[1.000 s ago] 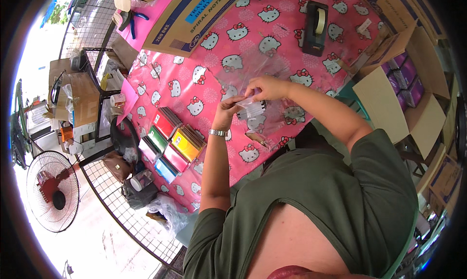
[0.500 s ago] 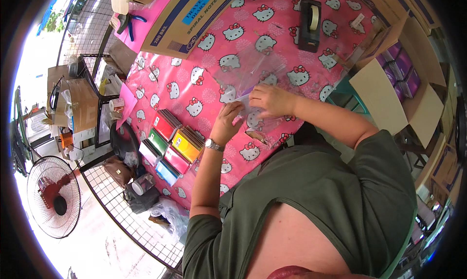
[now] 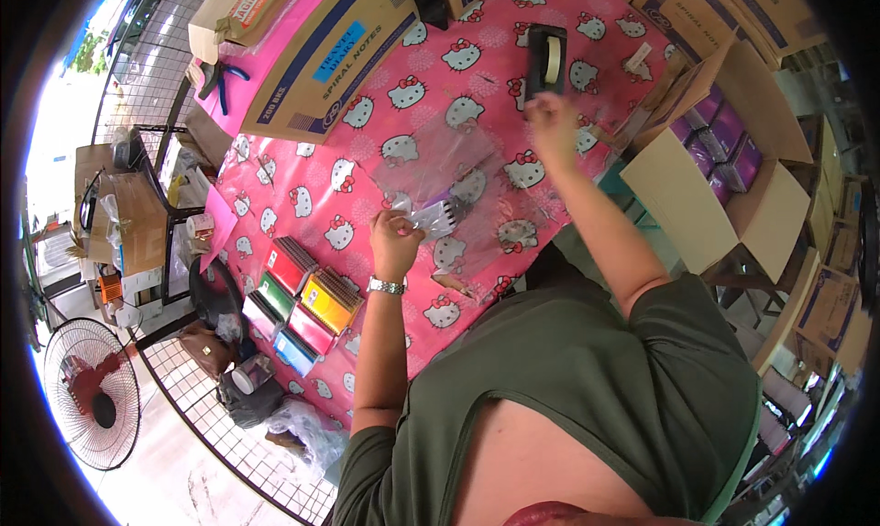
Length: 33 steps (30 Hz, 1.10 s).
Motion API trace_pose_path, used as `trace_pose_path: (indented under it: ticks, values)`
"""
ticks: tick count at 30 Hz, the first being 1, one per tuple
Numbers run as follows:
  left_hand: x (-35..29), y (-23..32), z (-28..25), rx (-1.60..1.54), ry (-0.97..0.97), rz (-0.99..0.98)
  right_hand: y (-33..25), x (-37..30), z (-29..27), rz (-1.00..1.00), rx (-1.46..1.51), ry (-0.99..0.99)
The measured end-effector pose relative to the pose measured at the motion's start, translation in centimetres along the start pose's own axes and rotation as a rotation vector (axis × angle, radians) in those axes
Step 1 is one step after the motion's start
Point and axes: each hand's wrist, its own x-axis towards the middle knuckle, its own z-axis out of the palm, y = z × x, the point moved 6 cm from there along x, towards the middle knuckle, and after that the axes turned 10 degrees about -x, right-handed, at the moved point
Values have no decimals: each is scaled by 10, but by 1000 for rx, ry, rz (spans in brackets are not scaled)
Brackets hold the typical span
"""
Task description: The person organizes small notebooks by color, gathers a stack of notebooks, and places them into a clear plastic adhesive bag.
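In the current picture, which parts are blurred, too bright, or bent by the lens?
Head view: the right hand is blurred, the left hand clearer; head view: the floor at left is washed out nearly white; head view: small glints show on the clear plastic packet; head view: the wire mesh curves near the dark round rim.

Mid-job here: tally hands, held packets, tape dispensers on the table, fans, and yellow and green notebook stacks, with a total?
Hands: 2 (left hand, right hand)
Held packet: 1
Tape dispenser: 1
Fan: 1
Yellow stack: 1
Green stack: 1
Total: 7
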Motion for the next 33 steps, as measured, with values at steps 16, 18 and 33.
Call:
trace_pose_path:
  ticks: [16, 18, 33]
  values:
    - [-12, -44, 43, -1111, -26, -282, 88, -24, 65, 968, 1156, -622]
    - [-14, -41, 38, -1114, -29, -310, 57, -26, 94, 930, 1173, -892]
    - [-13, -39, 38, -1131, -42, -329, -17, -106, 96, 895, 803, -145]
